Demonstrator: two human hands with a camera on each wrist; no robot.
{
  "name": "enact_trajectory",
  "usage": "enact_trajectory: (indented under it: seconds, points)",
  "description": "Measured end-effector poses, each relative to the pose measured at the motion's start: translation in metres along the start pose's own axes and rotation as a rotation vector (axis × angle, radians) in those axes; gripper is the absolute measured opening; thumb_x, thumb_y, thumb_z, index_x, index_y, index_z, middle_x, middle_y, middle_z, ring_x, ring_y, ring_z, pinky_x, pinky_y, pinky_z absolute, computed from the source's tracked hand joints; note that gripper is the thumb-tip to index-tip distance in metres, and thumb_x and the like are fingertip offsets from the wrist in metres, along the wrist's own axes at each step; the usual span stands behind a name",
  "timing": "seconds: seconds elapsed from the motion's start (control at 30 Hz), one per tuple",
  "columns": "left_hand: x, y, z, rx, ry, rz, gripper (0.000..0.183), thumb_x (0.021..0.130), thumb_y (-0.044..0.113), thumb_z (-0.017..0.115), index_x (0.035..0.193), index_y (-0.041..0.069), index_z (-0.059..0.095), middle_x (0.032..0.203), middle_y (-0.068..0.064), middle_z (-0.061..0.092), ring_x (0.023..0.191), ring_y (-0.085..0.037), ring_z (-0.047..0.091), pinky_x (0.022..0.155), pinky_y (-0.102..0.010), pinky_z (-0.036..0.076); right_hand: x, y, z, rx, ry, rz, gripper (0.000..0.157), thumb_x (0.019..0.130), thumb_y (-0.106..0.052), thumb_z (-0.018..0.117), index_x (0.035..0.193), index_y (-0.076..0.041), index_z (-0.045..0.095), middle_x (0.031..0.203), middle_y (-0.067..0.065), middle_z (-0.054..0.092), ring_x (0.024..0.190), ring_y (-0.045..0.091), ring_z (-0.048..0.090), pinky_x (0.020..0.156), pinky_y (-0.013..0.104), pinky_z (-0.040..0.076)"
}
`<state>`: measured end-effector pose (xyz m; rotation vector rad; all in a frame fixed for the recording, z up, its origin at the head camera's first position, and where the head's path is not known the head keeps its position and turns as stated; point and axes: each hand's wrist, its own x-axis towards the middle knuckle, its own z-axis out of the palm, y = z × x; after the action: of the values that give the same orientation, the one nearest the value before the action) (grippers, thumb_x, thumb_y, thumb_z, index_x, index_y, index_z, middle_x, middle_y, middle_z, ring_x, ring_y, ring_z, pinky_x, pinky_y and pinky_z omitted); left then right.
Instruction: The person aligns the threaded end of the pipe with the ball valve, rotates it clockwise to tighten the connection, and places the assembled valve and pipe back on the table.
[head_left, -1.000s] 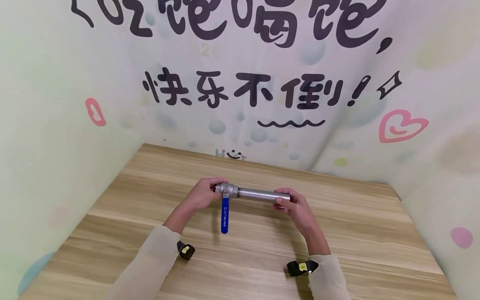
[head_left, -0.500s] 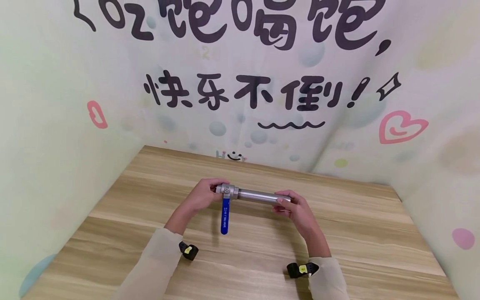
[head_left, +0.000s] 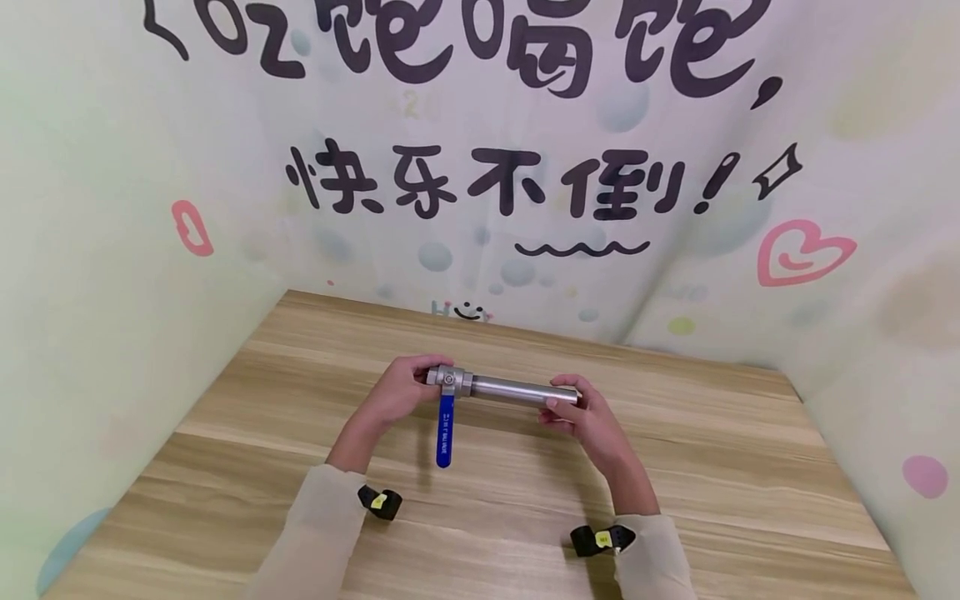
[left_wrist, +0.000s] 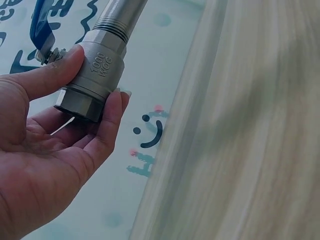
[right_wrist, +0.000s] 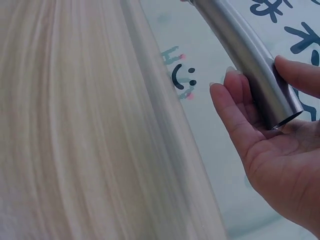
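My left hand (head_left: 397, 390) grips the valve (head_left: 454, 381), lever (head_left: 445, 433) toward six o'clock; my right hand (head_left: 591, 423) grips the pipe (head_left: 516, 389). Holding them joined seems the step; next calls for even support.

The left arm (head_left: 311, 529) and right arm (head_left: 654, 557), sleeved nearly to the wrists, reach forward, the hands well apart and roughly level. The left hand (head_left: 397, 390) is in a grip, its left thumb (left_wrist: 52, 72) opposite the curled left fingers (left_wrist: 107, 127), the palm visible in the wrist view. The right hand (head_left: 596, 423), angled inward, likewise grips, its right thumb (right_wrist: 300, 75) opposing the curled right fingers (right_wrist: 231, 112).
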<state>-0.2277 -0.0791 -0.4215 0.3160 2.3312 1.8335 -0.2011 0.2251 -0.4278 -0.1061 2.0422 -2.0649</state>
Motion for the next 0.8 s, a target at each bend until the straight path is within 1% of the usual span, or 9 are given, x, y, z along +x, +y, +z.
enact_trajectory:
  seconds: [0.13,0.33,0.43,0.5,0.6,0.8]
  points:
    - [0.0009,0.0000,-0.0014,-0.007,0.000,0.003,0.039,0.082,-0.003,0.068,0.120,0.006,0.067,0.114,-0.015,0.065,0.097,-0.024,0.060,0.080,-0.030,0.050,0.0012,0.0002,0.0004,0.020,0.000,-0.003,0.034,0.095,-0.007,0.059,0.121,0.004,0.042,0.107,0.016,0.054,0.088,0.023,0.064,0.091,0.046,0.052]
    - [0.0002,-0.0010,-0.0037,-0.021,-0.002,-0.009,0.040,0.083,-0.004,0.066,0.122,0.004,0.066,0.115,-0.016,0.064,0.096,-0.024,0.058,0.078,-0.029,0.049,0.0015,0.0013,0.0011,0.034,0.004,0.007,0.036,0.095,-0.013,0.061,0.121,0.006,0.045,0.103,0.016,0.058,0.086,0.022,0.066,0.088,0.044,0.054]
    - [-0.0005,-0.0018,-0.0040,-0.025,-0.011,-0.007,0.039,0.083,-0.003,0.066,0.122,0.004,0.066,0.115,-0.016,0.064,0.096,-0.024,0.058,0.079,-0.029,0.049,0.0010,0.0018,0.0015,0.053,0.013,0.019,0.034,0.096,-0.016,0.061,0.119,0.004,0.048,0.099,0.015,0.060,0.084,0.021,0.067,0.086,0.043,0.055]
    - [-0.0010,-0.0021,-0.0044,-0.030,-0.016,0.000,0.040,0.083,-0.003,0.065,0.122,0.003,0.065,0.116,-0.017,0.064,0.097,-0.024,0.058,0.079,-0.030,0.049,0.0010,0.0014,0.0017,0.070,0.017,0.027,0.032,0.096,-0.018,0.061,0.117,0.003,0.049,0.095,0.014,0.062,0.081,0.020,0.067,0.083,0.040,0.056]
    - [-0.0014,-0.0017,-0.0051,-0.036,-0.010,0.004,0.042,0.081,-0.003,0.066,0.123,0.003,0.065,0.115,-0.016,0.064,0.097,-0.024,0.059,0.080,-0.031,0.049,0.0016,0.0007,0.0023,0.098,0.018,0.037,0.031,0.096,-0.019,0.061,0.116,0.002,0.049,0.089,0.014,0.064,0.078,0.020,0.068,0.078,0.037,0.057]
    - [-0.0004,-0.0011,-0.0058,-0.036,-0.008,0.007,0.043,0.081,-0.003,0.067,0.124,0.002,0.065,0.114,-0.015,0.065,0.097,-0.024,0.060,0.080,-0.031,0.049,0.0026,-0.0002,0.0031,0.130,0.017,0.064,0.030,0.097,-0.020,0.060,0.114,0.000,0.048,0.084,0.012,0.066,0.075,0.020,0.068,0.076,0.035,0.058]
